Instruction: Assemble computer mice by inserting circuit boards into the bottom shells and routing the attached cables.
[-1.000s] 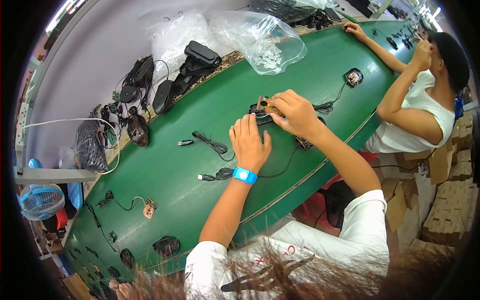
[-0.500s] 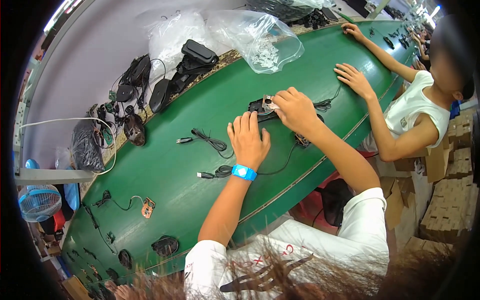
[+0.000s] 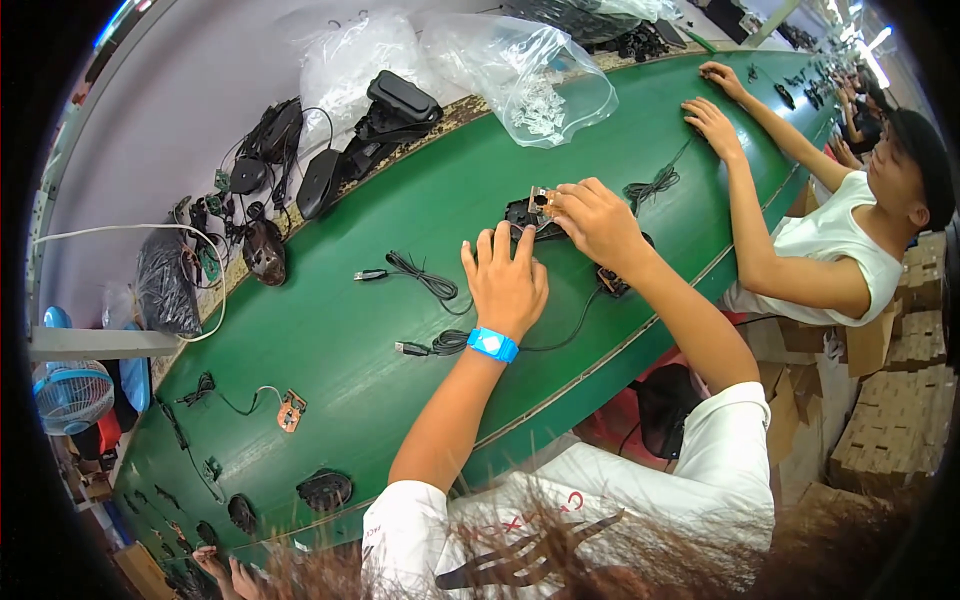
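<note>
My right hand (image 3: 605, 228) pinches a small brown circuit board (image 3: 541, 196), which stands tilted over a black mouse base (image 3: 519, 213). Pale wires lead off the board across the base. My left hand (image 3: 507, 288) rests with its fingers stretched out, their tips at the near left edge of the base; a blue band circles that wrist. Partly hidden under my right forearm lies another dark mouse part (image 3: 612, 281) with a cable. Beside my left hand are two coiled black cables with plugs, one farther away (image 3: 430, 283) and one by the wrist (image 3: 448, 343).
Beyond the green worktable's (image 3: 370, 400) far edge lie a clear bag of small white parts (image 3: 540, 110), black mouse shells (image 3: 320, 185) and wired parts. A loose board (image 3: 291, 410) and mouse shells (image 3: 325, 490) lie at left. A co-worker's hands (image 3: 715, 128) rest on the table at right.
The board in my right hand has tilted slightly more upright over the base. My left fingers have shifted a little. The whole view has turned slightly.
</note>
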`<action>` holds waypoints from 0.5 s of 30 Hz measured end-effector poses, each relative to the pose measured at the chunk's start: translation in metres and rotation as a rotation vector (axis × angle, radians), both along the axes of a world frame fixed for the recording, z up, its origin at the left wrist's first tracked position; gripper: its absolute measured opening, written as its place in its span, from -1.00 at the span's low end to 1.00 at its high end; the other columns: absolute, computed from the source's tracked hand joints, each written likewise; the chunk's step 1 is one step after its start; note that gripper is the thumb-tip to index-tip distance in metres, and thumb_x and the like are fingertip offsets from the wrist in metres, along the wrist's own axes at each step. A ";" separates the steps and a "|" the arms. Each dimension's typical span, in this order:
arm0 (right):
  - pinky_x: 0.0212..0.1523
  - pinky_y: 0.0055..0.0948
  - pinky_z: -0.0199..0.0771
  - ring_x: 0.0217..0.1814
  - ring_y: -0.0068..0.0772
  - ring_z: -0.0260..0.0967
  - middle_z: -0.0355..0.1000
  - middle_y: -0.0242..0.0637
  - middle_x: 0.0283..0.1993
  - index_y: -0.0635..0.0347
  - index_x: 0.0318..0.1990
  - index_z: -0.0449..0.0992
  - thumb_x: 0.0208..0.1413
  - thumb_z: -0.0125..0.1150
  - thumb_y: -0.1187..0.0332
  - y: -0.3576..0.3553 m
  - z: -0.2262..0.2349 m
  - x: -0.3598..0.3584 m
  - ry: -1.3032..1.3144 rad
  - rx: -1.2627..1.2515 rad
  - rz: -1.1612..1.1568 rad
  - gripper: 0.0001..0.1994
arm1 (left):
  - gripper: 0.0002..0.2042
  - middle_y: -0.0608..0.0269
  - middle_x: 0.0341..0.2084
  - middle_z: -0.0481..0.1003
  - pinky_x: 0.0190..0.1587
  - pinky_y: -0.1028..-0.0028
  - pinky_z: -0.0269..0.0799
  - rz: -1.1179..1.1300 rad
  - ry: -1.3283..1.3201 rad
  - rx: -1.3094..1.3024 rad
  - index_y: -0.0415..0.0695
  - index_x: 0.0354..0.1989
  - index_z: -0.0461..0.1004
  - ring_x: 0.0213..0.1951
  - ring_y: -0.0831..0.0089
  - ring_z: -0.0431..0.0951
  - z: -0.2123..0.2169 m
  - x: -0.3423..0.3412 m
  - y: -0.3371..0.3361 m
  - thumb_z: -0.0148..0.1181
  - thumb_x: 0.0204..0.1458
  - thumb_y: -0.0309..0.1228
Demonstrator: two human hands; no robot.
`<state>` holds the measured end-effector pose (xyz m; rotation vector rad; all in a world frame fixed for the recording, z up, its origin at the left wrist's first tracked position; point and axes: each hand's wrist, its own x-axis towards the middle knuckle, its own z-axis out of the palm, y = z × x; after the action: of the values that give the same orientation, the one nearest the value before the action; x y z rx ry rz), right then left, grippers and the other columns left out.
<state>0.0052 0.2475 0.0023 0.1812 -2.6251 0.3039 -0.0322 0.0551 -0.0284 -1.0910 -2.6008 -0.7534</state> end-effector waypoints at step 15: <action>0.00 -0.27 0.55 -0.02 -0.15 0.45 0.53 -0.26 -0.03 0.13 -0.20 0.62 0.01 0.43 0.43 0.022 -0.005 -0.014 -0.014 -0.103 0.326 -0.82 | -0.60 0.05 0.06 0.37 0.32 -0.14 0.13 -0.054 -0.001 -0.082 -0.08 0.05 0.55 0.14 0.03 0.32 0.002 -0.008 0.006 0.22 -0.02 -0.34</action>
<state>-0.0092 0.2697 -0.0031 0.5758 -2.5795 0.5501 -0.0404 0.0607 -0.0264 -1.1881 -2.6335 -0.6638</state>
